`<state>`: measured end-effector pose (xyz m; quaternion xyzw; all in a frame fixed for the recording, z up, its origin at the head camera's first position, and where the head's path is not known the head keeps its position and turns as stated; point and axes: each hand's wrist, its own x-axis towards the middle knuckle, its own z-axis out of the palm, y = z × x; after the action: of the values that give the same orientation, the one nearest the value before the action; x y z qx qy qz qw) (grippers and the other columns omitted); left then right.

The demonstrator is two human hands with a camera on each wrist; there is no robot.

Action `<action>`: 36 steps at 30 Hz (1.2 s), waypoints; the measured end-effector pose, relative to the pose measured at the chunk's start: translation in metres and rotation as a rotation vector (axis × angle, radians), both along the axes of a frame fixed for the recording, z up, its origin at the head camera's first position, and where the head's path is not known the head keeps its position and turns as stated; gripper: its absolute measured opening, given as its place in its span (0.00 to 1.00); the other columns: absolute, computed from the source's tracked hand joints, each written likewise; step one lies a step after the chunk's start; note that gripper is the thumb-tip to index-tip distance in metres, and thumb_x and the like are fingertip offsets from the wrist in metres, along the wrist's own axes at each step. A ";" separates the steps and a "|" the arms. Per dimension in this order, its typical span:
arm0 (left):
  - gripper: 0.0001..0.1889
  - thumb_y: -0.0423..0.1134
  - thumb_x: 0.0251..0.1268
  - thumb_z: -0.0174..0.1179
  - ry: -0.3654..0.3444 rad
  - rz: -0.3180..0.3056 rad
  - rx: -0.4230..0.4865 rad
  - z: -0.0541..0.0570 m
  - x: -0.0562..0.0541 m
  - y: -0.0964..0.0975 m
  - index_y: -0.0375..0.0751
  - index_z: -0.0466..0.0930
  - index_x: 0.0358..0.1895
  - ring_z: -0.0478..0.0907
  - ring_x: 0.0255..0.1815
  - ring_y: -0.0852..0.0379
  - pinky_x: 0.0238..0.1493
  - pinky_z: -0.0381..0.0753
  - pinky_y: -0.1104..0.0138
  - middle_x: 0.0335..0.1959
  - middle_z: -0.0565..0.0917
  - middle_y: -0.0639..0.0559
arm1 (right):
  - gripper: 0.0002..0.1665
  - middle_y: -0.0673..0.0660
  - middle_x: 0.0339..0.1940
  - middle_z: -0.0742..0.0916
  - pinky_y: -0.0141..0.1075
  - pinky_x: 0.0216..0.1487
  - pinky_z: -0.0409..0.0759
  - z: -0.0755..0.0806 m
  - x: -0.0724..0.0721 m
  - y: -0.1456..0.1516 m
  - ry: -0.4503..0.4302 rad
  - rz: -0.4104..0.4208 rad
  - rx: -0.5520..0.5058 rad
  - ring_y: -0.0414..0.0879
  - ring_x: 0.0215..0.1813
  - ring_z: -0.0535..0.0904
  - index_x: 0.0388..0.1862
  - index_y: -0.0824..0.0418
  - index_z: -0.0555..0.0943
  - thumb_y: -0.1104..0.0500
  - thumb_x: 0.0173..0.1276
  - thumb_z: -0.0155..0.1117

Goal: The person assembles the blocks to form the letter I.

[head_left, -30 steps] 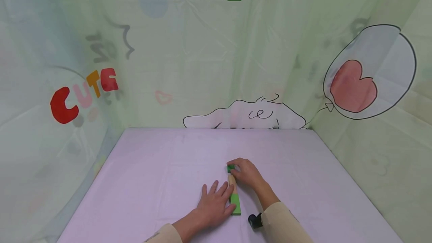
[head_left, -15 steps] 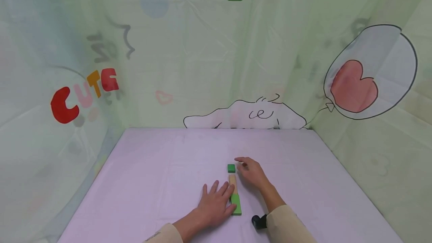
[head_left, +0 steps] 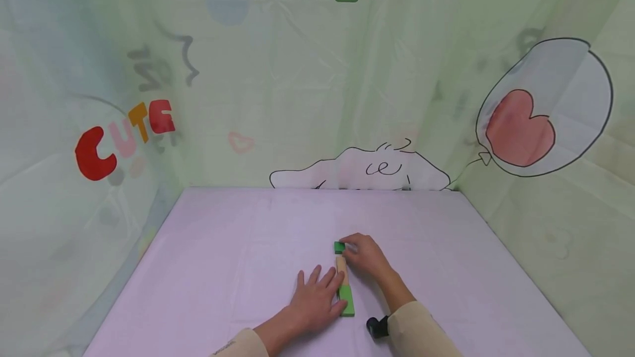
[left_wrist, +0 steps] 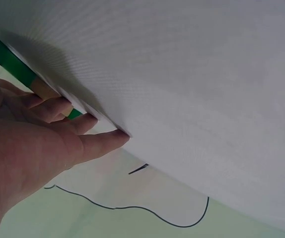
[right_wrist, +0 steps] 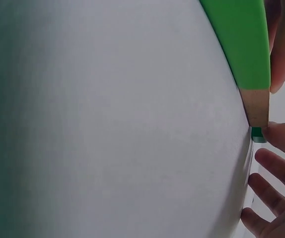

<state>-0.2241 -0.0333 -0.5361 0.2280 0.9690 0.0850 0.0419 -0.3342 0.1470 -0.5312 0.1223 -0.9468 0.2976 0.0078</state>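
Observation:
A light green rectangular block (head_left: 346, 302) and a plain wooden block (head_left: 342, 271) lie end to end in a line on the table. Just beyond the wooden one is a small dark green square block (head_left: 339, 247), with a narrow gap between them in the head view. My left hand (head_left: 316, 300) lies with spread fingers along the left side of the line, its thumb and index finger reaching the longer blocks. My right hand (head_left: 365, 255) pinches the dark green block between thumb and index finger. In the right wrist view its other fingertips (right_wrist: 255, 179) stay near the tabletop.
A pale lilac cloth covers the table (head_left: 223, 247). Printed curtains (head_left: 317, 81) stand along its back and sides. A black device (head_left: 378, 326) sits at the right wrist, close to the tabletop.
Half a second ago my right hand had drawn back to the right, off the dark green block; now its thumb and finger are back at it. The left hand has stayed put.

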 end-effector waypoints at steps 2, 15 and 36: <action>0.35 0.67 0.78 0.42 0.000 -0.001 0.004 0.000 0.000 0.000 0.57 0.60 0.81 0.62 0.81 0.40 0.72 0.62 0.33 0.81 0.65 0.54 | 0.17 0.59 0.60 0.88 0.58 0.71 0.72 0.000 0.000 -0.002 0.004 -0.001 0.019 0.60 0.68 0.79 0.56 0.57 0.88 0.61 0.69 0.69; 0.34 0.65 0.79 0.41 0.020 -0.012 0.003 0.001 0.000 0.000 0.55 0.61 0.81 0.63 0.80 0.39 0.71 0.63 0.33 0.81 0.66 0.53 | 0.17 0.56 0.59 0.89 0.56 0.69 0.75 0.005 0.004 -0.007 0.010 -0.018 0.067 0.57 0.65 0.81 0.55 0.55 0.89 0.60 0.68 0.72; 0.34 0.66 0.78 0.45 0.007 0.011 0.022 0.006 0.002 0.000 0.56 0.64 0.80 0.64 0.79 0.40 0.71 0.64 0.33 0.80 0.68 0.53 | 0.20 0.62 0.62 0.86 0.58 0.71 0.72 0.007 0.012 0.000 0.035 -0.021 -0.057 0.63 0.70 0.78 0.60 0.58 0.86 0.60 0.71 0.64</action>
<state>-0.2225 -0.0334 -0.5303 0.2235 0.9694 0.0952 0.0358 -0.3220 0.1470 -0.5245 0.1173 -0.9388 0.3224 0.0309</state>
